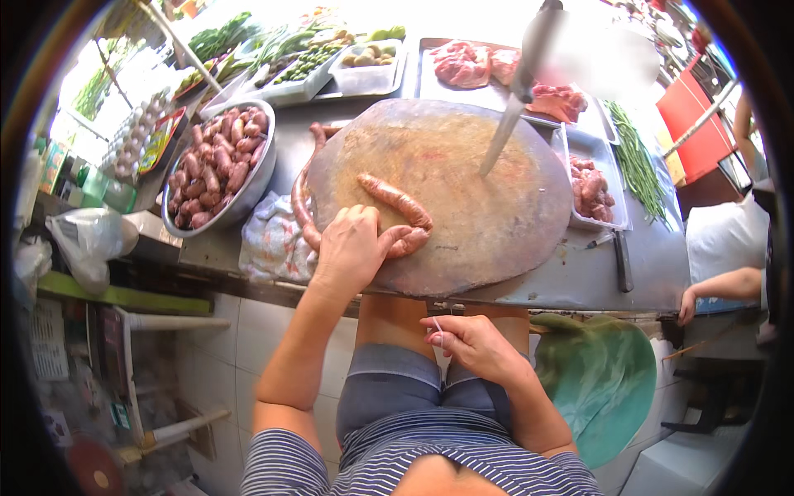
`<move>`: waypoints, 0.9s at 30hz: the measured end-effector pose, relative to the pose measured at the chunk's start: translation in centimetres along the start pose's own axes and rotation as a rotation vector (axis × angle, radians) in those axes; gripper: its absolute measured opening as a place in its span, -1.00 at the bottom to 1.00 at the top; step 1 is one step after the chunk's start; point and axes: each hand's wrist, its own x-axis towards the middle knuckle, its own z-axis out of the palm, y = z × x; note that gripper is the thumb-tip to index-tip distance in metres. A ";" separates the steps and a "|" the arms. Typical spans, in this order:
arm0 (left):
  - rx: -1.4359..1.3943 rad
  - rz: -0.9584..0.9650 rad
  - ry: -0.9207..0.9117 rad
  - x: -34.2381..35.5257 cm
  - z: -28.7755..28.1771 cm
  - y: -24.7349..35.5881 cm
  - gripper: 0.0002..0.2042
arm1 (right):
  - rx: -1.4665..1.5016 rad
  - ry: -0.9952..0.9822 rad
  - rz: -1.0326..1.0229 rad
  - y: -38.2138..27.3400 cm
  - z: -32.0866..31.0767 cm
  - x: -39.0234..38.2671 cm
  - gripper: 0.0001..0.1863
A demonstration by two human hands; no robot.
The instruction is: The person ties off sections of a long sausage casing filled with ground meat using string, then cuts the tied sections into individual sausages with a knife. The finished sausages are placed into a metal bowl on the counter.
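Observation:
On a round wooden chopping board (488, 215) lies a bent length of sausage (395, 198). My left hand (351, 246) is closed round its lower end at the board's left near edge; the palm hides part of it. More of the sausage string (299, 194) hangs over the board's left rim and runs up to that hand. My right hand (475, 343) is over my lap, below the board, its fingers pinched on a thin white string (437, 326). A cleaver-like knife (504, 128) stands upright, its tip in the board.
A metal bowl (263, 157) of short sausages and a stained cloth (277, 240) are left of the board. Raw meat (459, 64) lies on a tray behind. To the right are a tub (589, 217) of meat pieces, a black-handled knife (622, 263), green beans (635, 161) and another person's arm (719, 288).

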 end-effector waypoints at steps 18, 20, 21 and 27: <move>-1.392 0.003 0.067 5.4 3.8 10.0 -0.76 | 0.130 0.221 -0.255 0.3 -6.9 -2.7 -0.58; -1.218 0.102 -0.010 3.5 2.9 11.8 -0.69 | 0.261 0.377 -0.214 0.2 -8.4 -2.6 -0.50; -1.085 0.147 -0.069 2.8 2.5 12.5 -0.67 | 0.289 0.440 -0.256 0.2 -9.0 -2.4 -0.49; -1.019 0.188 -0.190 0.8 1.2 12.7 -0.64 | 0.470 0.482 -0.336 0.7 -10.8 -1.3 -0.46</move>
